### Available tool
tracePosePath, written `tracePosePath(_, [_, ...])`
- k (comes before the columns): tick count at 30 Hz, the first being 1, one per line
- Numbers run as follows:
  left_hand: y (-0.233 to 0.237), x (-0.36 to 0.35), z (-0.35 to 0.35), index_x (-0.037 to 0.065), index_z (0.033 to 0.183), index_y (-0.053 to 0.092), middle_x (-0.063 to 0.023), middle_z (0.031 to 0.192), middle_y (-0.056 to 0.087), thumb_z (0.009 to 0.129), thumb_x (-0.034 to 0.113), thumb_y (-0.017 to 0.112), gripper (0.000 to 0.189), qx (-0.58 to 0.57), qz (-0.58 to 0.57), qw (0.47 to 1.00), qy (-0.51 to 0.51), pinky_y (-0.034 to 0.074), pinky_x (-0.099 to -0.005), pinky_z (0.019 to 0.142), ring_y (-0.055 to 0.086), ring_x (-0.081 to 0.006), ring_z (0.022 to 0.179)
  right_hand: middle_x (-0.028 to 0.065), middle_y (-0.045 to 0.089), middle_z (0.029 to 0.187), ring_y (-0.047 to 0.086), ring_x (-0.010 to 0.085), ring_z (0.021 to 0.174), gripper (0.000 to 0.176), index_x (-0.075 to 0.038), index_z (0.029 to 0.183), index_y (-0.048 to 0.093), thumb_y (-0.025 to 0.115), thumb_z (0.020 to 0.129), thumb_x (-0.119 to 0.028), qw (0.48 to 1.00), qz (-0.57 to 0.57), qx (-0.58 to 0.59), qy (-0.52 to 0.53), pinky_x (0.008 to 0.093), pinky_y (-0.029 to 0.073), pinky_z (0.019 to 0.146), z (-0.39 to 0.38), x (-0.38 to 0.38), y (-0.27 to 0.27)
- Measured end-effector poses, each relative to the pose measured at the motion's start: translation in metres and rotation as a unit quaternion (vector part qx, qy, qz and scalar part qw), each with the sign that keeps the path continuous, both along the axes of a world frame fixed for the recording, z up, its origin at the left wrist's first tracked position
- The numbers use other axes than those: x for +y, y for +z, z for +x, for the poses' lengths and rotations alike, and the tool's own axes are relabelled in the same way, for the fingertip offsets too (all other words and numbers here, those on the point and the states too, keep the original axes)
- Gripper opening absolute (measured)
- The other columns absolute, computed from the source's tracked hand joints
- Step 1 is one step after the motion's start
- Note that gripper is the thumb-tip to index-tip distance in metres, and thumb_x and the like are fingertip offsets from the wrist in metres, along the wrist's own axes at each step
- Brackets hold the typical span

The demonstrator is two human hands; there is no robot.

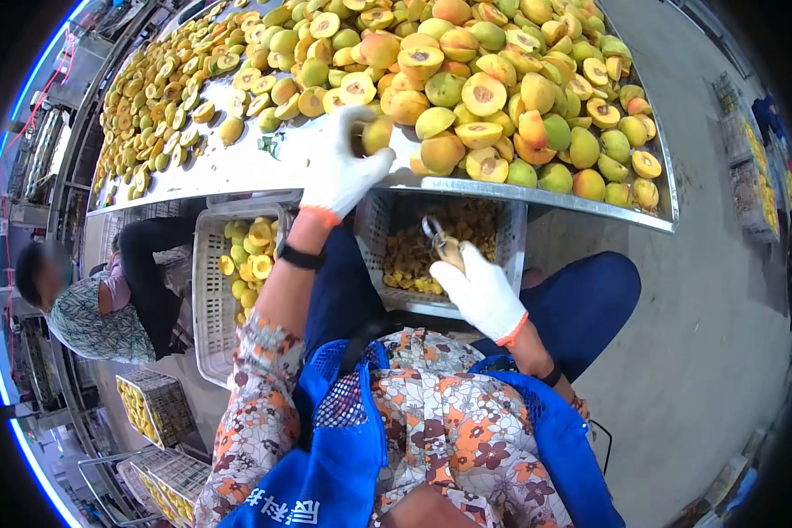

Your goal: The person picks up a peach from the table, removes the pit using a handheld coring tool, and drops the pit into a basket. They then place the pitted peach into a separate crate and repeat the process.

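My left hand (345, 172), in a white glove, is closed around a yellow peach half (377, 135) above the front edge of the metal table (202, 172). Between the fingers of my gloved right hand (479, 295) is a pitting spoon (447, 250) with a light handle and a shiny metal end. That hand is over a crate (513, 255) of pits and scraps between my knees. Many peach halves (421, 62) are heaped on the table, several showing their cut faces.
A light crate (204, 304) with peach halves stands left of my legs. Another person (101, 312) sits further left. Filled crates (169, 405) are on the floor at lower left, and stacked crates (748, 167) stand at far right.
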State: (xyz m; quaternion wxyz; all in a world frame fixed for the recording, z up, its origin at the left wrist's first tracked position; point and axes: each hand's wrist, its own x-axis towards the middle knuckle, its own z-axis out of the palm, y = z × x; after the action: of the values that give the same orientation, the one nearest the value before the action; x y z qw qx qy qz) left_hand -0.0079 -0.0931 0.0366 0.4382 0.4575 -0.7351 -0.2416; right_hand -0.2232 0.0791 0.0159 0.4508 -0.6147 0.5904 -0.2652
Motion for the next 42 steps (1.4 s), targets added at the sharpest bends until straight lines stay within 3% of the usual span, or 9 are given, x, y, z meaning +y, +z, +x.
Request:
tracePosePath(3, [0.023,0.057,0.003,0.008,0.133,0.045,-0.0142,0.117,0.062,0.089,0.017,0.061,0.048,0.365,0.292,0.875,-0.125,0.058,-0.0313,0.069,0.067,-0.0214,0.086,0.0325,0.067,0.091,0.067,0.0504,0.089,0.044,0.001,0.118,0.053,0.066,0.098,-0.036,0.995,-0.024,-0.09,-0.039,0.0519,0.053,0.067,0.005,-0.005,0.023])
tracePosePath(6, [0.027,0.092,-0.006,0.005,0.141,0.046,-0.0139,0.12,0.062,0.09,0.019,0.056,0.053,0.49,0.398,0.766,-0.121,0.059,-0.0342,0.075,0.068,-0.022,0.091,0.0326,0.067,0.092,0.067,0.0502,0.09,0.046,0.002,0.121,0.052,0.067,0.098,-0.035,0.991,-0.066,-0.098,-0.059,0.0519,0.054,0.069,0.018,-0.008,0.035])
tracePosePath(8, [0.022,0.103,-0.016,0.002,0.141,0.046,-0.0129,0.121,0.063,0.092,0.019,0.053,0.052,0.49,0.356,0.792,-0.08,0.058,-0.0332,0.085,0.067,-0.022,0.106,0.0327,0.068,0.092,0.067,0.0501,0.09,0.047,0.003,0.122,0.052,0.067,0.097,-0.034,0.992,-0.07,-0.086,-0.055,0.0522,0.055,0.069,0.023,-0.008,0.035])
tracePosePath(13, [0.01,0.105,-0.012,0.002,0.131,0.05,-0.012,0.118,0.062,0.096,0.02,0.051,0.039,0.374,0.339,0.859,-0.086,0.056,-0.0312,0.086,0.064,-0.0182,0.102,0.0328,0.068,0.089,0.068,0.0498,0.084,0.048,0.004,0.123,0.05,0.065,0.098,-0.034,0.994,-0.091,-0.039,-0.048,0.0522,0.056,0.067,0.029,-0.004,0.033])
tracePosePath(18, [0.008,0.107,-0.021,0.003,0.127,0.05,-0.0095,0.115,0.062,0.1,0.018,0.047,0.031,0.413,0.329,0.844,-0.086,0.053,-0.0294,0.09,0.061,-0.0146,0.102,0.0318,0.067,0.083,0.068,0.0496,0.08,0.046,0.004,0.119,0.05,0.064,0.098,-0.034,0.997,-0.077,0.006,-0.027,0.0534,0.055,0.064,0.033,-0.006,0.022])
tracePosePath(21, [0.009,0.11,-0.023,0.005,0.121,0.053,-0.0169,0.112,0.067,0.103,0.029,0.047,0.03,0.351,0.315,0.882,-0.023,0.055,-0.034,0.089,0.065,-0.0205,0.101,0.0313,0.066,0.079,0.068,0.0503,0.076,0.044,0.003,0.118,0.049,0.063,0.098,-0.034,0.994,-0.104,0.033,-0.006,0.0555,0.054,0.062,0.035,-0.003,0.018])
tracePosePath(29, [0.021,0.11,-0.021,0.002,0.112,0.064,-0.0067,0.105,0.066,0.106,0.019,0.044,0.027,0.134,0.197,0.971,-0.001,0.047,-0.0287,0.089,0.059,-0.0137,0.096,0.035,0.066,0.085,0.067,0.0525,0.081,0.042,0.005,0.121,0.049,0.059,0.1,-0.03,1.0,-0.023,-0.01,-0.005,0.057,0.053,0.066,0.042,-0.001,0.021])
tracePosePath(38, [0.018,0.106,-0.023,0.001,0.103,0.067,-0.0069,0.097,0.066,0.105,0.018,0.045,0.028,0.114,0.208,0.971,-0.01,0.049,-0.0291,0.086,0.06,-0.0141,0.089,0.0341,0.067,0.092,0.067,0.0511,0.091,0.05,0.007,0.123,0.052,0.06,0.1,-0.036,0.981,0.088,-0.17,0.029,0.0547,0.053,0.072,0.03,-0.003,0.018])
tracePosePath(42, [0.014,0.101,-0.019,0.002,0.102,0.068,-0.0073,0.093,0.067,0.106,0.019,0.044,0.029,0.109,0.271,0.956,-0.032,0.05,-0.0293,0.084,0.061,-0.0144,0.086,0.0335,0.067,0.094,0.068,0.0496,0.091,0.049,0.008,0.121,0.054,0.06,0.1,-0.037,0.996,0.07,-0.054,0.008,0.0519,0.053,0.073,0.035,0.001,0.026])
